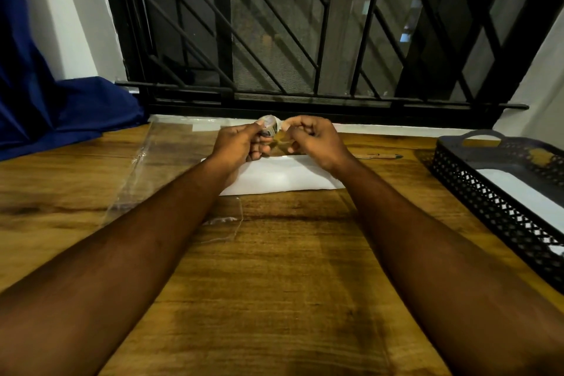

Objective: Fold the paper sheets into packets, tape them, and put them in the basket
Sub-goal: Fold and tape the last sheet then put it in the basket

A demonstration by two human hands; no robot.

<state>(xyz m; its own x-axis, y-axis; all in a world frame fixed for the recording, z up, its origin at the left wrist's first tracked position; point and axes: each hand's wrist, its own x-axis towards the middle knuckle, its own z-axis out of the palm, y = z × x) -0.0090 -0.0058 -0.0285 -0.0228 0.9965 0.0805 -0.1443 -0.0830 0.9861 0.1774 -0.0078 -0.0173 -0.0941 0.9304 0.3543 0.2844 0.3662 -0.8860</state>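
We hold the small clear tape roll (270,128) over the folded white paper packet (280,175) lying far-centre, left hand (241,143) curled round the roll, right hand (311,140) apparently pinching its free end: light, sticky film, best drawn from there.

over the far edge of the folded white paper (280,177), the left hand (241,142) grips a small tape roll (270,127) and the right hand (314,140) pinches its edge. right of the paper, well apart, sits a black basket (476,192) holding a white sheet (525,195). left of the paper lies clear plastic (164,168).
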